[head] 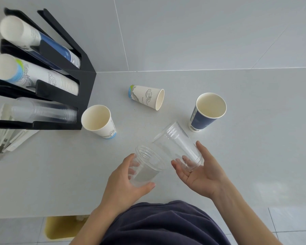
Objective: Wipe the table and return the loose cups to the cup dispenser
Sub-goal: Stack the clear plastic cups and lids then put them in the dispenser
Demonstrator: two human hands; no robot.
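My left hand [125, 181] grips a clear plastic cup [148, 163], its mouth tilted up and away from me. My right hand [201, 172] holds a second clear plastic cup [177, 140] by its base, mouth pointing up-left, just above the first cup's rim. On the white table [254, 156] a white wave-print paper cup [99, 121] stands by the black cup dispenser [85, 82]. Another white wave-print cup [147, 97] lies on its side. A dark blue paper cup [207, 112] stands upright at the right.
The dispenser at the left holds three slanted stacks: blue paper cups [42, 41], white wave-print cups [34, 75] and clear cups [46, 112]. Wrapped utensils [5, 138] lie under it. A tiled wall rises behind. The table's front edge is at my waist; a yellowish patch [62, 227] shows below.
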